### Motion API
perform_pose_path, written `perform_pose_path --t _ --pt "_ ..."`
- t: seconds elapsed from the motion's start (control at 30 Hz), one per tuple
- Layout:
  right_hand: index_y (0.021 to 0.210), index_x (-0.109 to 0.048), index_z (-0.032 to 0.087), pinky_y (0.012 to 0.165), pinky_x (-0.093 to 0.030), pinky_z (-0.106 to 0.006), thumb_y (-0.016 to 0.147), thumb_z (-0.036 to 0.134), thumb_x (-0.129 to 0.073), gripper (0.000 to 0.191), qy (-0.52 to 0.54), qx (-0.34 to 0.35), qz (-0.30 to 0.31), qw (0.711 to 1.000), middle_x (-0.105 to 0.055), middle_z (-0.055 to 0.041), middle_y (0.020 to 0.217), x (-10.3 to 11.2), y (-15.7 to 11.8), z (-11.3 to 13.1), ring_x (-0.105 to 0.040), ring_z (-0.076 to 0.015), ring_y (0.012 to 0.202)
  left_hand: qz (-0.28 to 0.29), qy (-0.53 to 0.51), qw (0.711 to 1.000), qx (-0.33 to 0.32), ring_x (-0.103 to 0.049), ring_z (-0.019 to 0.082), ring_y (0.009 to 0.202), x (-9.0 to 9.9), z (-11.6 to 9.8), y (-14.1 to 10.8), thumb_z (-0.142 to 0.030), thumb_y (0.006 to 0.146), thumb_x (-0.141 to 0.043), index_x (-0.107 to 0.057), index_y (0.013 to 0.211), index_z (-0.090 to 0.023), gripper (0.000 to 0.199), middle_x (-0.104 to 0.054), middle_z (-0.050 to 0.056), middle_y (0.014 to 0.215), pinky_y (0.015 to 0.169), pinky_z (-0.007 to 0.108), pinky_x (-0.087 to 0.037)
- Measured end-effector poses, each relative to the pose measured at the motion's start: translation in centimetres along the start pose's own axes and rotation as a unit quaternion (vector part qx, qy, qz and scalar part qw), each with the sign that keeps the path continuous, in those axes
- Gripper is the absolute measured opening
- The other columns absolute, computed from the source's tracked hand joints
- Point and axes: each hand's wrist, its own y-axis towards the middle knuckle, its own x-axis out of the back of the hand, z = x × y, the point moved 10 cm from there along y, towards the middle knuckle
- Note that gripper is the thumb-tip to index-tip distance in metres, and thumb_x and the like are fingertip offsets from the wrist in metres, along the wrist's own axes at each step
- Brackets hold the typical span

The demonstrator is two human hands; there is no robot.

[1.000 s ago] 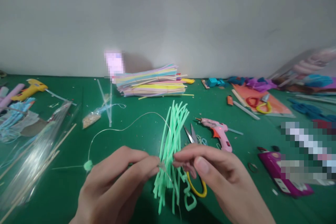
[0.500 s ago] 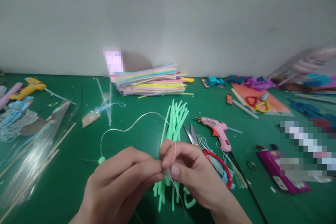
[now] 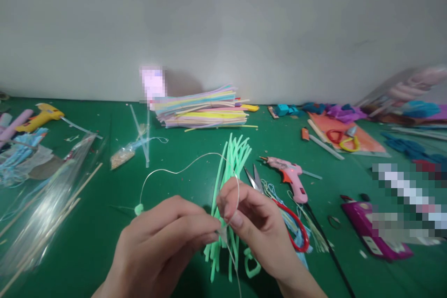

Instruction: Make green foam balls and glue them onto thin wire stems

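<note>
My left hand (image 3: 171, 242) is closed, its fingertips pinching a small whitish, see-through piece (image 3: 223, 233). Close beside it my right hand (image 3: 253, 223) pinches a thin pale cord (image 3: 185, 169) between thumb and fingers. From there the cord loops up and left to a small light-green piece (image 3: 138, 209) by my left knuckles; its other end hangs down below my fingers. Whether the cord passes through the whitish piece is hard to tell. Under my hands lies a bundle of light-green pipe cleaners (image 3: 230, 163), and a bent light-green loop (image 3: 252, 265) sits below my right hand.
Right of the bundle are red-handled scissors (image 3: 300, 240), a pink glue gun (image 3: 289, 172) and a purple case (image 3: 375, 233). Coloured pipe cleaners (image 3: 202, 107) stand against the wall. At left lie a bag of beads (image 3: 122, 157), a yellow glue gun (image 3: 42, 116) and wooden sticks (image 3: 56, 223).
My right hand's fingers have shifted slightly up and apart from the left fingertips, showing more of the whitish piece. The cord's loop and hanging end have moved a little.
</note>
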Motion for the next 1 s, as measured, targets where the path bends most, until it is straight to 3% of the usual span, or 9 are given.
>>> perform_pose_path --t 0.13,0.23,0.37,0.43,0.5,0.57,0.63,0.8,1.0 --pt "0.094 -0.060 0.026 0.067 -0.040 -0.027 0.102 0.029 -0.051 0.013 -0.105 0.018 -0.061 0.992 -0.052 0.0006 0.088 1.7 -0.8 1.5 -0.050 -0.0130 0.077 -0.023 0.083 0.996 0.013 -0.068 0.007 0.081 0.4 0.8 -0.1 -0.012 0.093 -0.062 -0.068 0.101 -0.025 0.016 -0.071 -0.004 0.093 0.073 0.012 -0.053" --pt "0.095 -0.054 0.026 0.068 -0.042 -0.026 0.105 0.032 -0.042 0.017 -0.267 0.041 -0.159 0.950 -0.055 0.0002 0.089 5.1 -2.2 3.8 -0.052 -0.0136 0.079 -0.048 0.173 0.983 0.024 -0.069 0.010 0.083 0.7 1.8 0.0 -0.019 0.097 -0.057 -0.069 0.100 -0.024 0.013 -0.072 -0.002 0.094 0.077 0.018 -0.054" --pt "0.069 -0.049 0.022 0.056 -0.033 -0.028 0.102 0.043 -0.043 0.039 -0.591 0.057 -0.279 0.754 -0.047 0.0021 0.063 10.3 -5.3 7.6 -0.046 -0.0143 0.058 -0.026 0.257 0.966 -0.001 -0.071 0.018 0.081 -0.1 2.5 0.3 -0.021 0.101 -0.048 -0.071 0.102 -0.018 0.023 -0.073 0.005 0.095 0.070 0.029 -0.058" --pt "0.062 -0.051 0.022 0.054 -0.034 -0.029 0.097 0.050 -0.051 0.045 -0.678 0.032 -0.274 0.682 -0.049 0.0014 0.060 12.6 -6.1 7.9 -0.047 -0.0146 0.055 -0.022 0.275 0.961 -0.012 -0.072 0.019 0.078 -0.3 2.6 0.3 -0.022 0.102 -0.045 -0.072 0.100 -0.017 0.027 -0.074 0.006 0.092 0.064 0.030 -0.059" --pt "0.096 -0.067 0.023 0.057 -0.040 -0.029 0.095 0.048 -0.053 0.029 -0.711 -0.004 -0.279 0.645 -0.068 -0.0045 0.087 15.3 -6.8 7.6 -0.059 -0.0191 0.068 -0.011 0.283 0.959 -0.016 -0.073 0.020 0.078 -0.7 2.7 0.3 -0.022 0.102 -0.042 -0.072 0.099 -0.017 0.030 -0.074 0.007 0.092 0.062 0.029 -0.059" --pt "0.129 -0.058 0.019 0.062 -0.045 -0.031 0.094 0.044 -0.053 0.043 -0.741 -0.077 -0.271 0.609 -0.070 -0.0110 0.110 18.1 -7.2 6.3 -0.066 -0.0245 0.083 0.002 0.291 0.957 -0.015 -0.074 0.021 0.081 -1.1 2.9 0.3 -0.021 0.102 -0.042 -0.071 0.102 -0.016 0.030 -0.075 0.008 0.094 0.064 0.031 -0.060" --pt "0.124 -0.062 0.012 0.066 -0.047 -0.035 0.093 0.044 -0.054 0.044 -0.780 -0.174 -0.241 0.551 -0.071 -0.0174 0.105 20.5 -7.4 4.1 -0.068 -0.0303 0.087 0.009 0.291 0.956 -0.010 -0.074 0.022 0.084 -1.4 3.2 0.2 -0.019 0.101 -0.043 -0.070 0.106 -0.015 0.028 -0.075 0.009 0.098 0.067 0.033 -0.061" --pt "0.091 -0.071 0.012 0.061 -0.041 -0.033 0.093 0.029 -0.053 0.024 -0.791 -0.223 -0.206 0.531 -0.072 -0.0149 0.077 22.9 -5.9 1.5 -0.069 -0.0288 0.070 0.012 0.300 0.954 -0.010 -0.075 0.023 0.087 -1.7 3.7 0.2 -0.020 0.100 -0.042 -0.071 0.109 -0.015 0.030 -0.076 0.010 0.100 0.070 0.034 -0.063" --pt "0.099 -0.069 0.006 0.061 -0.040 -0.035 0.093 0.027 -0.052 0.028 -0.784 -0.220 -0.235 0.530 -0.071 -0.0238 0.088 22.4 -4.4 2.8 -0.069 -0.0334 0.076 0.050 0.281 0.958 0.026 -0.075 0.019 0.084 -2.1 5.4 0.1 -0.018 0.100 -0.041 -0.070 0.112 -0.018 0.032 -0.076 0.007 0.102 0.070 0.027 -0.062"
